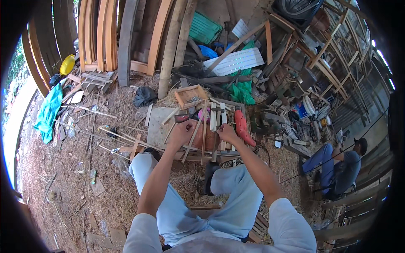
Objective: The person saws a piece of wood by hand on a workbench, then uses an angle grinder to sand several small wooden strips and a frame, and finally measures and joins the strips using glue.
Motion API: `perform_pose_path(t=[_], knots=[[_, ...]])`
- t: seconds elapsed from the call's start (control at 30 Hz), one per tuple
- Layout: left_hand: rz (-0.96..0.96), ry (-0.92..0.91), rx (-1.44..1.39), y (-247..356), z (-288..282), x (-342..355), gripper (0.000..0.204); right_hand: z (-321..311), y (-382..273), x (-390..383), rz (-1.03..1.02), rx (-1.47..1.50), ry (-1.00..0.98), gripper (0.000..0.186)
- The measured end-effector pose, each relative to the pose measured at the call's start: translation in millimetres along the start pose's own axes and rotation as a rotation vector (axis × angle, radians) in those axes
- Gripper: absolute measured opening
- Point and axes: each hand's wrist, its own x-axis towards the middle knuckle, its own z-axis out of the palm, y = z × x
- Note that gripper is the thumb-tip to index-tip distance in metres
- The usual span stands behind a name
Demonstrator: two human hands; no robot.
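My left hand (183, 131) is closed above the low wooden work surface, beside thin pale strips and a small dark-and-red tool (182, 118); what its fingers hold is too small to make out. My right hand (226, 132) is closed near short upright-lying pale strips (213, 118) and a dark narrow piece (215, 143); its grip is unclear. A red power tool (242, 126) lies just right of it. A shallow wooden tray (181, 96) with small bits sits behind, and a grey board (156, 126) lies at the left of the surface.
Curved timbers (107, 33) lean behind. A yellow container (67, 64), teal sheet (47, 114), black bag (143, 96) and scattered offcuts lie left on the shavings-covered floor. A white perforated panel (236, 58) and piled wood frames are right. A person (349, 166) sits at the right.
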Motion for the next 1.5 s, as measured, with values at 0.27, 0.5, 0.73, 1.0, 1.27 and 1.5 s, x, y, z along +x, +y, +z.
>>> perform_pose_path(t=[0.27, 0.5, 0.73, 1.0, 1.27, 1.5], knots=[[0.022, -0.089, -0.016, -10, 13, 0, 0.022, 11, 10, 7, 0.000, 0.154, -0.012, 0.035], [0.067, -0.093, 0.219, -8, 20, -8, 0.028, 6, -12, 6, 0.038, 0.043, 0.166, 0.037], [0.032, -0.117, 0.277, -8, 17, -9, 0.029, 9, -18, 20, 0.068, 0.131, 0.189, 0.040], [0.004, -0.185, 0.216, -3, 14, 15, 0.023, -1, 6, 47, -0.024, 0.297, 0.226, 0.047], [-0.061, -0.039, 0.030, -10, 33, 21, 0.031, -30, 14, 36, 0.249, 0.959, 0.015, 0.027], [0.042, -0.107, 0.443, 28, 46, 6, 0.060, -64, -13, 9, 0.254, 0.667, 0.082, 0.036]])
